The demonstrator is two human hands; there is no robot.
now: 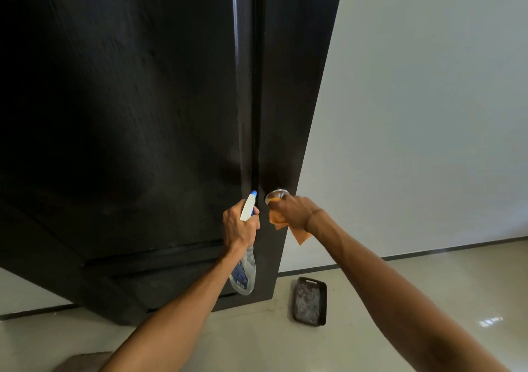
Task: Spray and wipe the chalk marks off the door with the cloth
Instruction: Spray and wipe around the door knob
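A tall dark wooden door point(128, 100) fills the left and middle of the head view; I see no chalk marks on it from here. My left hand point(239, 223) grips a clear spray bottle point(243, 274) by its neck, its white and blue nozzle pointing up at the door. My right hand point(291, 211) holds an orange cloth point(300, 236) against the round metal door knob point(276, 194) on the door's right part. A corner of the cloth hangs below my wrist.
A dark rectangular tray point(310, 301) lies on the pale tiled floor point(428, 286) just right of the door's foot. A white wall point(428, 114) with a dark skirting strip runs along the right. Something brownish sits at the bottom left edge point(83, 361).
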